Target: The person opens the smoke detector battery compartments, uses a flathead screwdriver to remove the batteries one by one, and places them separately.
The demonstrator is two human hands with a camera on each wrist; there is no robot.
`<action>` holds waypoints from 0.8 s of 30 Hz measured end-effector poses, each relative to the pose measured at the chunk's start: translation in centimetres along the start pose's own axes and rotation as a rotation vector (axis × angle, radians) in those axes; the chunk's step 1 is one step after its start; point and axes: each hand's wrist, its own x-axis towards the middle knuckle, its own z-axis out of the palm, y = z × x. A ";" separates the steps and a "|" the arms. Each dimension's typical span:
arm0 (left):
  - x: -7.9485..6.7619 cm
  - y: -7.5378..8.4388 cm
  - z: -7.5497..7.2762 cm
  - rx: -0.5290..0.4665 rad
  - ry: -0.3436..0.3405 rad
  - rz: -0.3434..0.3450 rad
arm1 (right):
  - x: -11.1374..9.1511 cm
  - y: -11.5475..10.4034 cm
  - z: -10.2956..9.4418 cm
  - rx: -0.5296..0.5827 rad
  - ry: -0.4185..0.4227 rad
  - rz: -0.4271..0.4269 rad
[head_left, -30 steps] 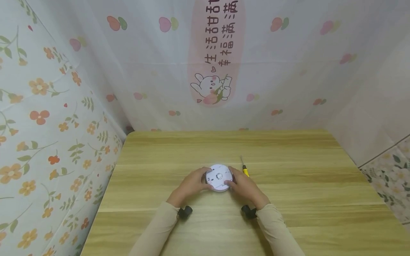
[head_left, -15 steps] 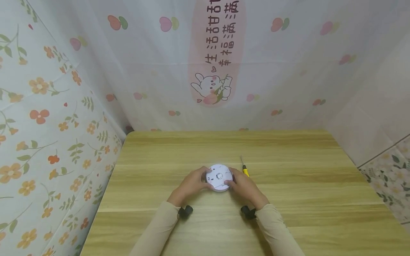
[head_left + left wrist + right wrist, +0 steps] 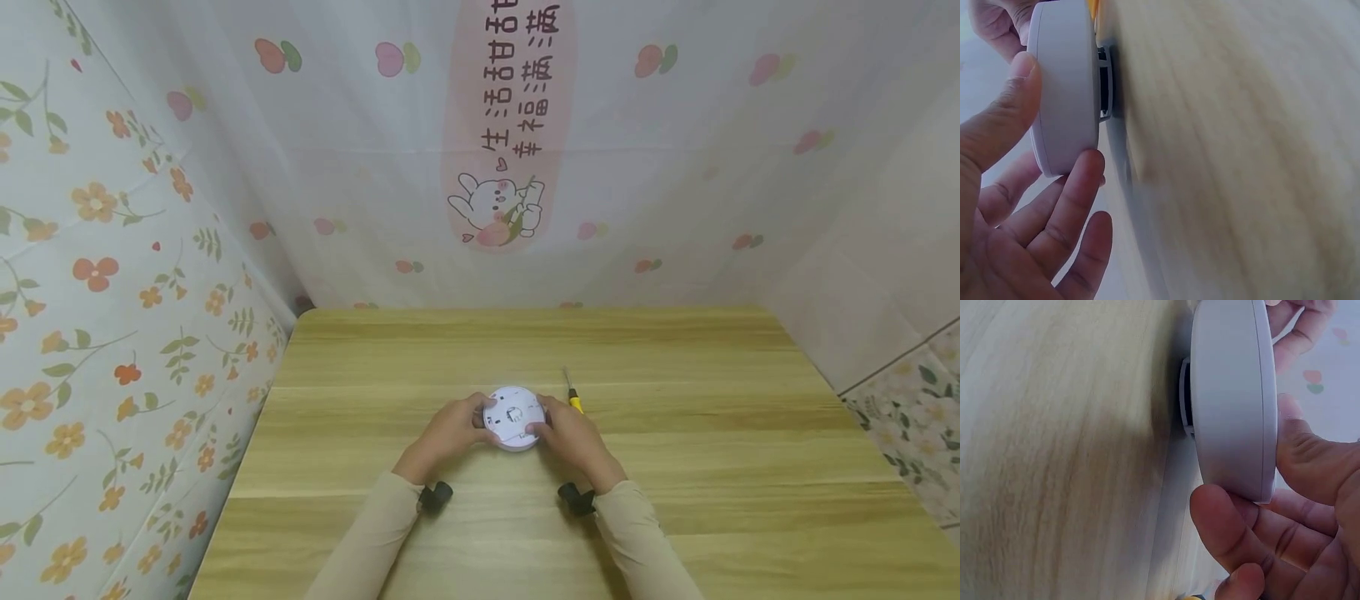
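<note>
A round white smoke detector [image 3: 513, 419] is held between both hands, its flat back with small markings and a round centre opening facing up. My left hand [image 3: 450, 429] grips its left edge, thumb on the back face and fingers curled beneath the side. On the opposite edge my right hand [image 3: 573, 435] grips it the same way, thumb pressing on the back. Both wrist views show the smooth side wall of the detector [image 3: 1066, 87] and a slotted, dark vent part [image 3: 1186, 394] jutting from the underside, close over the table.
A screwdriver [image 3: 574, 402] with a yellow and black handle lies just beyond my right hand, shaft pointing away. The wood-grain table [image 3: 712, 417] reaches back to a printed curtain [image 3: 337, 167]. A floral curtain [image 3: 97, 333] hangs along the left side.
My right wrist has shifted very slightly to the left. Both hands keep their hold on the smoke detector, which stays in place.
</note>
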 end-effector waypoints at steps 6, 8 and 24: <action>-0.1 0.2 0.0 0.030 0.005 0.021 | 0.0 -0.1 0.0 -0.032 0.012 -0.008; -0.1 0.2 0.0 0.037 0.009 0.025 | 0.0 -0.1 -0.1 -0.034 0.012 0.000; 0.0 0.3 0.0 0.141 0.046 0.033 | 0.3 0.1 -0.1 -0.013 0.017 0.005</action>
